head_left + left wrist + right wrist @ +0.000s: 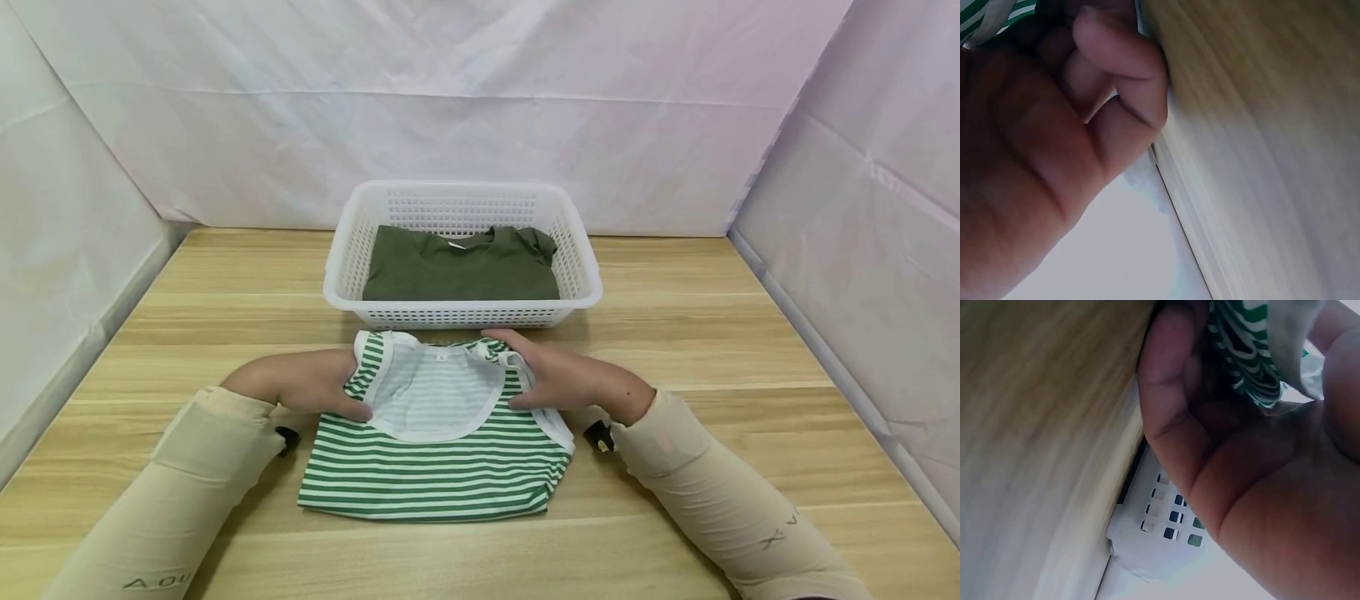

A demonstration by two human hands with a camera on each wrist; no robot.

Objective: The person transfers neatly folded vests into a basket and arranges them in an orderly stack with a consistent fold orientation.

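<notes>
A green-and-white striped tank top (442,475) with white trim lies folded on the table, its scooped neckline facing up. At its left shoulder my left hand (318,382) grips the strap, thumb on top and fingers curled beneath. Opposite, my right hand (566,379) holds the right shoulder strap, where the cloth is bunched. In the right wrist view striped fabric (1250,356) sits between the curled fingers and thumb. The left wrist view shows the curled fingers (1141,94) close to the tabletop, with a bit of striped cloth at the corner.
Just behind the tank top stands a white perforated plastic basket (461,317). A folded dark green shirt (465,271) lies inside it. White sheeting (465,108) hangs behind and along both sides of the wooden table (697,333).
</notes>
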